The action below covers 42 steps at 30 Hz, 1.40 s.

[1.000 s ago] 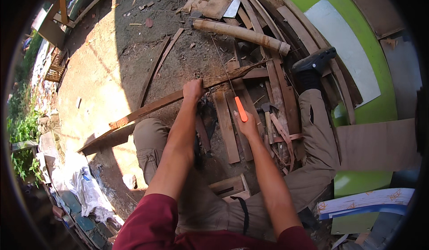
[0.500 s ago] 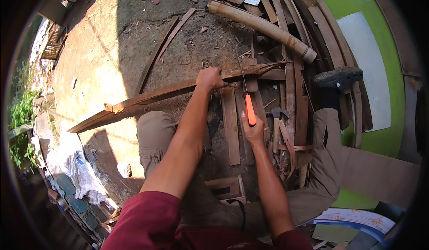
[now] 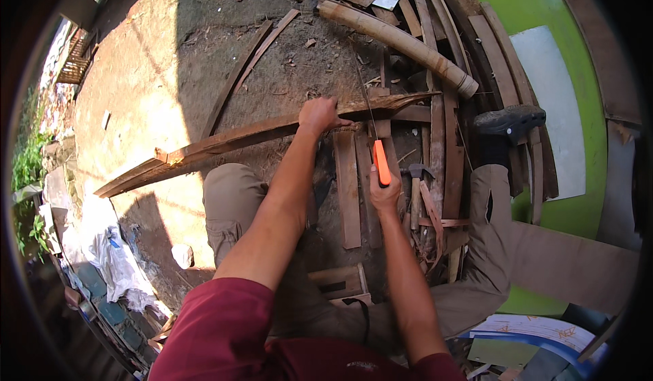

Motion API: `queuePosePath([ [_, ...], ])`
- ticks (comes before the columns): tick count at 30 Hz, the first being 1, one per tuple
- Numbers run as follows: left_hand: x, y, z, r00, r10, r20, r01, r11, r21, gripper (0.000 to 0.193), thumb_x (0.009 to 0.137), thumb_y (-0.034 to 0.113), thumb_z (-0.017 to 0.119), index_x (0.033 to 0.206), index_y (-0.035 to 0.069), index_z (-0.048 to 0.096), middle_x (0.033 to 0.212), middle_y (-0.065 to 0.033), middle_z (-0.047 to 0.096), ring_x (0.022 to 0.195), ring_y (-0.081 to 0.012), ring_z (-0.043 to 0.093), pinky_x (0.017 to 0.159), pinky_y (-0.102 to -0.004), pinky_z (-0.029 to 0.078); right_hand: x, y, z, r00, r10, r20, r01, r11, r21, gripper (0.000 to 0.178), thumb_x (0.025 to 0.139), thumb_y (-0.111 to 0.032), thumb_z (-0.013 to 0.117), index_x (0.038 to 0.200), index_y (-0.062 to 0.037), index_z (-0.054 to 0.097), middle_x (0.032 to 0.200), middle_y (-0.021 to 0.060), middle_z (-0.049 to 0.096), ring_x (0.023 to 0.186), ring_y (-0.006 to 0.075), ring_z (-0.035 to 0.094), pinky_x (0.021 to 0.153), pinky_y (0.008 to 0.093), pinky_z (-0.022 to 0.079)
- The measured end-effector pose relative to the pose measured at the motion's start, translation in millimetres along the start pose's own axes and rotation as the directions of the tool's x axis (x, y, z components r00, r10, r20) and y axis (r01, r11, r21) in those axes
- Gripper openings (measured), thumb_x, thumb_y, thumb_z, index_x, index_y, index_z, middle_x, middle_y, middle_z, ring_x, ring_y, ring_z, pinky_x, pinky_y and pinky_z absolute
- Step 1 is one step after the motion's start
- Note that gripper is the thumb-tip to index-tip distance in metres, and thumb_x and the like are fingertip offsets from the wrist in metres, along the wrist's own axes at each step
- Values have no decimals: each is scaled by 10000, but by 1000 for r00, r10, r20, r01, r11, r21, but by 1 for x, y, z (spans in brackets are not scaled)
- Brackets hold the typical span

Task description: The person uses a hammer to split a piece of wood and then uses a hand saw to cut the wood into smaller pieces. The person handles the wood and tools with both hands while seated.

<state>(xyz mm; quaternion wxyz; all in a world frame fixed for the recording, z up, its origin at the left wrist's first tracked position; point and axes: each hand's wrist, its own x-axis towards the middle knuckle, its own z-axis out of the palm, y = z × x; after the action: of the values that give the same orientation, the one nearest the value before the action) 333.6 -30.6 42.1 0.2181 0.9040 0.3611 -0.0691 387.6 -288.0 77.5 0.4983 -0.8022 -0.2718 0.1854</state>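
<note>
A long, rough wooden beam (image 3: 235,138) lies across the ground in front of me, its splintered end toward the right. My left hand (image 3: 320,116) is closed over the beam near its middle, pressing it from above. In my right hand (image 3: 385,194) is a handsaw (image 3: 381,163) with an orange handle, gripped with the fingers wrapped round it. Its thin blade stretches away from me and crosses the beam just right of my left hand. Short boards (image 3: 348,190) lie beneath and nearer to me than the beam. How deep the blade sits in the wood I cannot tell.
A hammer (image 3: 417,177) lies right of my saw hand beside wood scraps. A bamboo pole (image 3: 398,44) rests at the far right over stacked planks (image 3: 500,61). My shoe (image 3: 510,121) stands by those planks. Two thin strips (image 3: 235,81) lie beyond the beam.
The saw and my right hand have shifted slightly away from me along the cut line. My left hand keeps its hold on the beam. The whole view has moved slightly.
</note>
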Motion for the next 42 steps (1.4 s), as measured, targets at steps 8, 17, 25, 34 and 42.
queuePosePath([
  [8, 0, 3, -1, 998, -36, 52, 37, 999, -26, 873, 624, 790, 764, 1090, 55, 694, 958, -188, 741, 957, -381, 715, 844, -481, 571, -14, 40, 8, 998, 56, 42, -61, 992, 112, 237, 943, -132, 655, 770, 19, 594, 612, 101, 507, 578, 174, 492, 555, 376, 405],
  [17, 4, 4, -12, 992, -31, 121, 36, 999, -38, 856, 597, 787, 792, 999, 35, 728, 935, -198, 742, 949, -381, 717, 853, -479, 563, -5, 15, -5, 994, 53, 94, -55, 998, 23, 242, 955, -188, 657, 851, 29, 638, 667, 169, 598, 600, 281, 589, 593, 400, 451],
  [25, 3, -13, -2, 975, 10, 224, 25, 988, -150, 855, 533, 751, 842, 906, -14, 768, 859, -234, 736, 863, -408, 717, 821, -485, 559, 6, -57, -26, 989, 127, 81, -115, 982, -147, 281, 964, -249, 653, 1006, 27, 683, 808, 237, 678, 791, 369, 698, 724, 424, 514],
  [34, 10, -9, 22, 974, -212, -80, 192, 959, -209, 815, 1004, 689, 318, 881, 33, 786, 878, -284, 713, 876, -424, 707, 823, -507, 546, -16, 52, -8, 988, -5, 154, 6, 1000, -8, 172, 939, -153, 661, 885, 10, 659, 690, 156, 612, 640, 241, 622, 622, 364, 493],
  [42, 9, -1, 16, 919, -395, 19, 391, 900, -194, 813, 1021, 657, 299, 954, 1, 775, 947, -289, 721, 948, -453, 699, 883, -522, 537, -15, -17, -14, 995, 97, 14, -97, 995, -19, 188, 918, -144, 680, 809, 6, 651, 629, 129, 577, 605, 242, 608, 585, 386, 467],
])
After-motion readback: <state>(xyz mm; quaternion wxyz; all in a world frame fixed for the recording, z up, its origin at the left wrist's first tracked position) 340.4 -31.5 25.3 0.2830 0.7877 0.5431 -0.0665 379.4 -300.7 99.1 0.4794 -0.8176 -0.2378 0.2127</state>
